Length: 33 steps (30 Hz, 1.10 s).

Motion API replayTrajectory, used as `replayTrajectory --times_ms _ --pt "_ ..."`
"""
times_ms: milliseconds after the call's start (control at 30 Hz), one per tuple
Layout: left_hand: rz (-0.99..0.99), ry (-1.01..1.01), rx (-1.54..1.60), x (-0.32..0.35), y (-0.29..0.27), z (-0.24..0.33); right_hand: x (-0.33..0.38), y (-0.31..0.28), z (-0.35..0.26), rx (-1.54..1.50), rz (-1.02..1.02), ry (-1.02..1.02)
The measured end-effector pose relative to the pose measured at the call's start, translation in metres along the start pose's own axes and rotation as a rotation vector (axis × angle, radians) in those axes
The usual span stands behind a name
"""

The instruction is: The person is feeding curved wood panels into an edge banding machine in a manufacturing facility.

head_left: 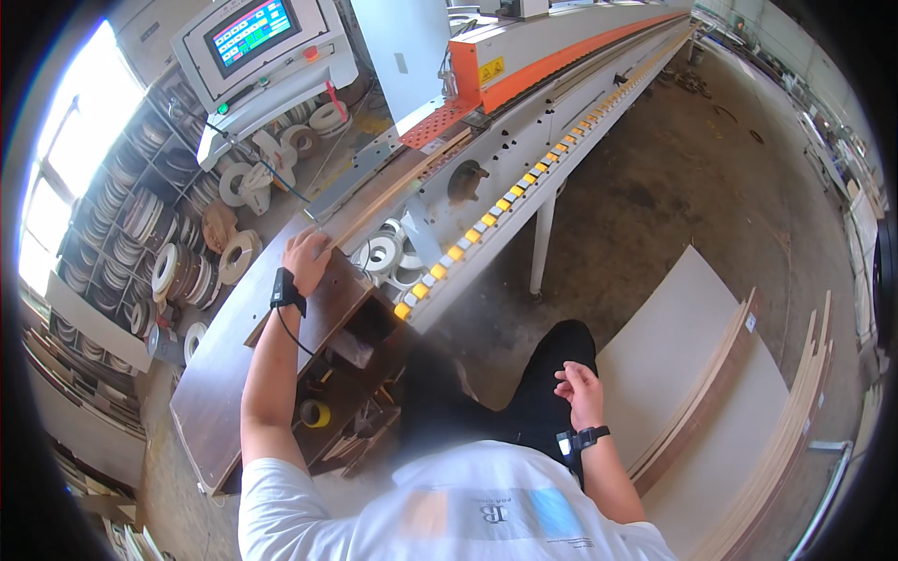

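Nearest, the right hand (582,393) hangs beside the thigh, fingers loosely curled around nothing, with leaning pale boards (669,341) to its right. Farther off and to the left, the left hand (307,264) lies over a narrow wooden strip (393,195) at the brown tabletop (224,383), fingers bent; whether they grip or merely press cannot be told. The strip's long axis runs from that hand far and rightward, toward the orange-and-white machine (528,82). The left hand is clearly nearer; the right is well apart.
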<state>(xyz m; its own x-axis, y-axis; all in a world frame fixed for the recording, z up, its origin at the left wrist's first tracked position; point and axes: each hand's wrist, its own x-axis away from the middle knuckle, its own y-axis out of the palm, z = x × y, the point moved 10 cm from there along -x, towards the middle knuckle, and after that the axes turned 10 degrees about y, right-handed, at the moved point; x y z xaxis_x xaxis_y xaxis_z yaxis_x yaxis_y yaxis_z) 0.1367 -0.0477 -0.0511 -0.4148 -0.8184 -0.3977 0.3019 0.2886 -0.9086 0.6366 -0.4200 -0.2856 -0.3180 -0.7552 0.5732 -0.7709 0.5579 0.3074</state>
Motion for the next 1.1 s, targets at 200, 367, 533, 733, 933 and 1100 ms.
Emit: replayTrajectory --times_ms 200,367,533,733,933,1100 --pt "0.088 0.108 -0.033 -0.057 0.020 0.052 -0.005 0.001 -0.001 0.026 0.031 0.035" --pt "0.056 0.090 -0.202 -0.092 0.039 0.055 -0.004 -0.002 0.003 0.047 0.062 0.028" --pt "0.100 0.041 -0.252 -0.112 0.045 0.053 -0.007 -0.021 0.007 0.015 0.099 0.031" --pt "0.131 0.029 -0.214 -0.151 0.067 0.073 -0.015 -0.008 0.000 0.017 0.082 0.044" --pt "0.185 0.101 -0.265 -0.180 0.096 0.082 -0.013 -0.007 -0.001 0.042 0.074 0.044" --pt "0.250 0.153 -0.222 -0.158 0.082 0.082 -0.007 -0.024 0.005 -0.039 0.097 0.018"
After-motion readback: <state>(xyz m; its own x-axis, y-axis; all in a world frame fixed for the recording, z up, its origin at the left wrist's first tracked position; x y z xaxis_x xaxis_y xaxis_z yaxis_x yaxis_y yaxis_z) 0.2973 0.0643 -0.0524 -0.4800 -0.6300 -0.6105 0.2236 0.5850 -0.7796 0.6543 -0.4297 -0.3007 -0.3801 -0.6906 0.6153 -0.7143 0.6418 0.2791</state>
